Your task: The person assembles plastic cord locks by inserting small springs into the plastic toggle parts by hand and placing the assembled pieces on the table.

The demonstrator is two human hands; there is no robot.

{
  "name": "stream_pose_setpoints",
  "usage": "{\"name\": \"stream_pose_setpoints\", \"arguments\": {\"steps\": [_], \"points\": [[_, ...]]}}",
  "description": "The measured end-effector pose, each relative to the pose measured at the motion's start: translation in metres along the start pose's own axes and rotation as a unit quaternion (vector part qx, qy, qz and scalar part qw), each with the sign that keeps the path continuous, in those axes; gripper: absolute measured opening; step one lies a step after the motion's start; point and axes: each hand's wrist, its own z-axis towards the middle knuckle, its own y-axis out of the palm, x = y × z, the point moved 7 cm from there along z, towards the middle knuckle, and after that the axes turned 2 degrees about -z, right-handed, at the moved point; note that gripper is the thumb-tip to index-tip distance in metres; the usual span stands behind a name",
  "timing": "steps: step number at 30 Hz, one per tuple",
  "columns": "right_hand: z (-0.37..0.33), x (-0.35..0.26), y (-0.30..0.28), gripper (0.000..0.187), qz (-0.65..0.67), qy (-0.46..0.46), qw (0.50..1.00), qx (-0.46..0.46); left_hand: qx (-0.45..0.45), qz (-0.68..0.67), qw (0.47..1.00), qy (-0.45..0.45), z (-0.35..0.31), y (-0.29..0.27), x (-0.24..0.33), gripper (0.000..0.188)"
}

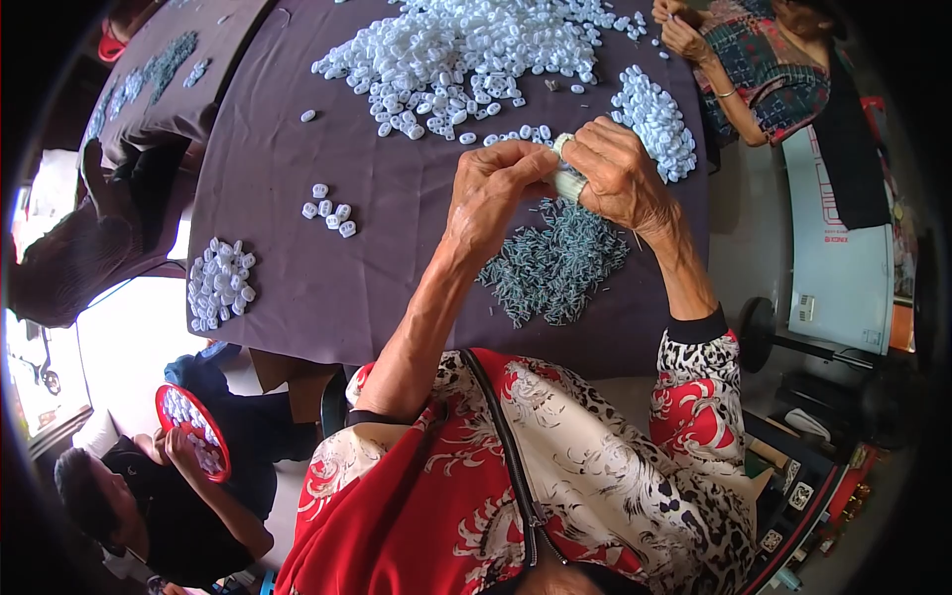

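Note:
My left hand (496,183) and my right hand (617,174) meet over the table, both with fingers pinched together. Cream ribbed covers (568,185) show at the fingertips of my right hand. Whatever small piece lies between the fingertips is hidden. Just below my hands is a pile of small grey-green pins (555,263). Beyond them spreads a large heap of small white oval pieces (466,50) with dark marks. Another white pile (654,124) lies to the right of my right hand.
A dark cloth covers the table (397,268). A few white pieces (332,210) lie apart on the left, with a small pile (220,285) at the left edge. One co-worker (759,69) sits at far right. Another at lower left holds a red tray (224,456).

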Motion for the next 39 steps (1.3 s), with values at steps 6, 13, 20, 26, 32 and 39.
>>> {"name": "stream_pose_setpoints", "arguments": {"steps": [6, 13, 20, 26, 32, 39], "points": [[0.003, -0.002, 0.004, 0.020, -0.014, 0.020, 1.000, -0.012, -0.003, -0.005, 1.000, -0.005, 0.003, -0.005, -0.003, 0.019], [-0.002, 0.004, 0.008, 0.020, -0.031, 0.027, 0.999, -0.021, -0.008, 0.006, 1.000, -0.007, 0.003, -0.005, -0.004, 0.020], [0.000, 0.002, 0.004, 0.021, -0.047, 0.018, 0.998, -0.025, -0.022, -0.048, 0.999, -0.010, 0.003, -0.003, -0.008, 0.021], [0.003, 0.000, 0.005, 0.020, -0.057, 0.011, 0.998, -0.026, 0.006, -0.039, 0.999, 0.005, 0.003, -0.007, -0.008, 0.017], [-0.002, 0.002, 0.008, 0.019, -0.052, 0.016, 0.998, -0.043, 0.021, -0.029, 0.999, 0.018, 0.001, -0.003, -0.007, 0.016], [-0.005, 0.008, 0.013, 0.014, -0.036, 0.014, 0.997, -0.067, 0.028, -0.048, 0.998, 0.008, 0.001, -0.003, -0.013, 0.016]]}}
